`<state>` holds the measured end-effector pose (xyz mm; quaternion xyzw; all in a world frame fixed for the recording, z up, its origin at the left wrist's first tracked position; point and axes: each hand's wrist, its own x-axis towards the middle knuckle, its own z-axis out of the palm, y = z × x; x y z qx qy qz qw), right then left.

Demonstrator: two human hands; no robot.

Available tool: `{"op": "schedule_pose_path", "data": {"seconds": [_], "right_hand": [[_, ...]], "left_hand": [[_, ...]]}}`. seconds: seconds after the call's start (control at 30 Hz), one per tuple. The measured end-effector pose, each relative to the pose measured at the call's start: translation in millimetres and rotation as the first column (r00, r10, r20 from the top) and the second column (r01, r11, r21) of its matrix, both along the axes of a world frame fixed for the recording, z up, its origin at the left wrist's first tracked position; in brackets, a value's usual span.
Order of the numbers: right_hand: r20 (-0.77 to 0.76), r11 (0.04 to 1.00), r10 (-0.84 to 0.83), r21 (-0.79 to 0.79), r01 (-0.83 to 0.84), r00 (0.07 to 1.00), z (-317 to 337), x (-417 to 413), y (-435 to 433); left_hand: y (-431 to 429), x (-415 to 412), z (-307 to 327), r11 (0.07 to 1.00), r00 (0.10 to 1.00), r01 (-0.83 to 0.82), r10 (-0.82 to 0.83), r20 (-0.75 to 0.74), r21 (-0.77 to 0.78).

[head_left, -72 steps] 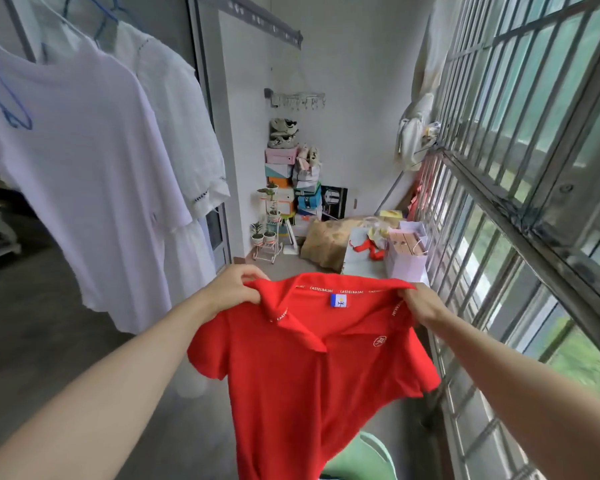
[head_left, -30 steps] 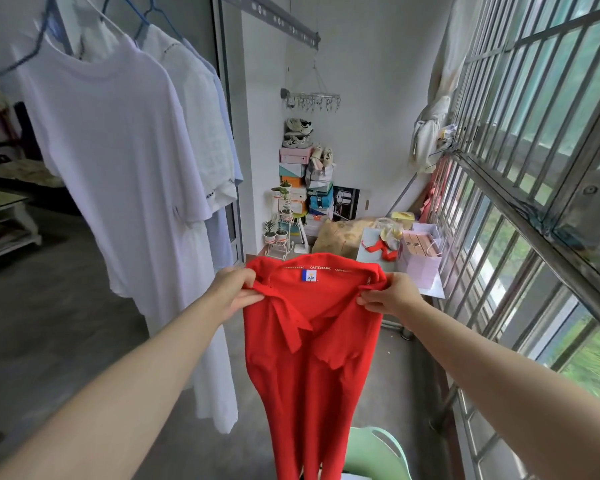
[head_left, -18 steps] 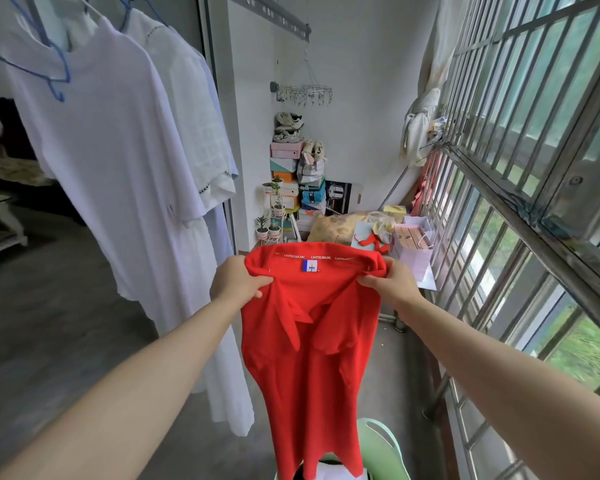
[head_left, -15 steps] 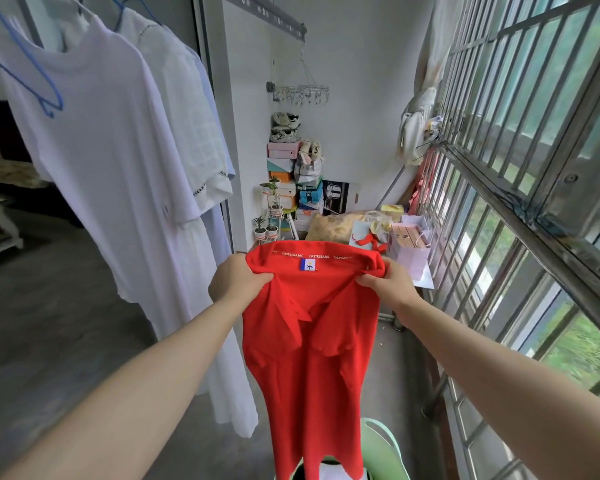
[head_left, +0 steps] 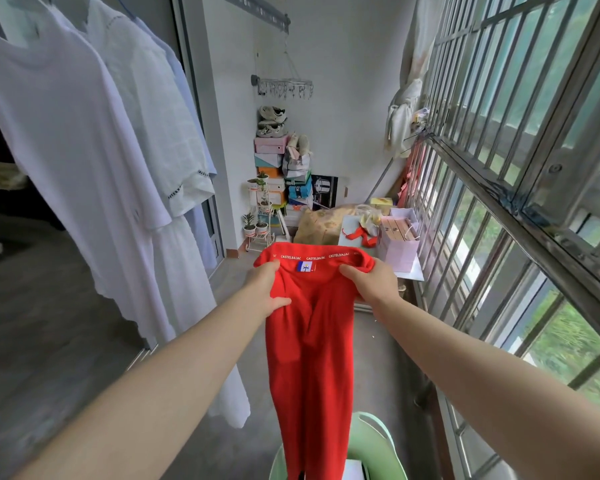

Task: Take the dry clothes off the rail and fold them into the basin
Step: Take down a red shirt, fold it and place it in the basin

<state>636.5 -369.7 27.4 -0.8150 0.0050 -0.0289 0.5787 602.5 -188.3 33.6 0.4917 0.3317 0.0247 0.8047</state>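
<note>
Left grip and right grip clamped the collar of the red shirt; slackening either risked its hanging fold falling open.

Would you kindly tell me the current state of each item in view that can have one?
Red polo shirt: off its hanger, folded into a narrow strip, hanging from both hands.
Left hand: fingers grip the shirt's collar end.
Right hand: fingers grip the other collar end.
White cotton T-shirt: hanging, unfolded.
White textured blouse: hanging behind it.
Pale green plastic basin: below the shirt, something white inside.
</note>
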Motion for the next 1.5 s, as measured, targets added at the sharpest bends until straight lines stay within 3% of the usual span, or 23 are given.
{"op": "schedule_pose_path", "data": {"seconds": [0.2, 0.33, 0.43, 0.53, 0.6, 0.67, 0.8, 0.87, 1.0, 1.1, 1.2, 1.4, 1.5], "right_hand": [[-0.159, 0.988, 0.115, 0.125, -0.095, 0.981, 2.4, -4.4, 17.3], [-0.176, 0.971, 0.168, 0.2, -0.132, 0.97, 7.5, -5.3, 25.6], [-0.157, 0.966, 0.188, 0.21, -0.153, 0.969, 10.5, -1.3, 24.1], [-0.025, 0.977, 0.21, 0.032, -0.209, 0.977, 14.3, 2.6, 23.2], [0.051, 0.966, 0.256, -0.041, -0.254, 0.965, 18.7, 1.7, 24.5], [0.083, 0.948, 0.312, 0.034, -0.316, 0.946, 23.9, -0.3, 25.7], [0.131, 0.853, 0.417, 0.285, -0.437, 0.9, 29.0, -4.1, 15.5], [0.074, 0.83, 0.439, 0.349, -0.436, 0.896, 16.6, -0.1, 5.6], [-0.155, 0.829, 0.537, 0.28, -0.484, 0.829, -21.1, 6.6, -10.5], [-0.233, 0.773, 0.63, 0.278, -0.571, 0.74, -33.0, 1.5, -11.8], [-0.3, 0.779, 0.627, 0.241, -0.578, 0.719, -38.7, -6.2, -7.3], [-0.431, 0.776, 0.628, 0.281, -0.565, 0.648, -44.1, -14.4, -10.5], [-0.447, 0.758, 0.652, 0.391, -0.522, 0.612, -43.0, -16.2, -16.4]], "left_hand": [[-27.5, 7.7, 0.8, 0.986, 0.986, 0.155, -0.158, 0.051, 0.066], [-36.6, 0.1, 4.3, 0.951, 0.938, 0.289, -0.304, 0.166, 0.109], [-31.8, -8.0, 4.2, 0.842, 0.827, 0.443, -0.516, 0.224, 0.307], [-27.5, -9.5, -0.8, 0.713, 0.748, 0.436, -0.626, 0.22, 0.549], [-26.4, -7.4, -2.8, 0.628, 0.749, 0.367, -0.637, 0.182, 0.686], [-24.8, -8.1, 0.6, 0.575, 0.8, 0.253, -0.577, 0.166, 0.778], [-19.3, -11.8, 21.0, 0.708, 0.818, 0.28, -0.53, 0.225, 0.649], [-11.9, -12.8, 30.7, 0.761, 0.821, 0.299, -0.513, 0.251, 0.576], [-2.0, -17.0, 51.0, 0.792, 0.78, 0.32, -0.532, 0.331, 0.519], [0.4, -20.5, 64.3, 0.782, 0.734, 0.362, -0.574, 0.362, 0.507], [3.0, -22.3, 72.0, 0.771, 0.712, 0.358, -0.59, 0.38, 0.527], [18.0, -22.1, 73.3, 0.809, 0.778, 0.245, -0.492, 0.389, 0.534], [26.8, -20.3, 67.3, 0.854, 0.834, 0.18, -0.396, 0.385, 0.489]]}}
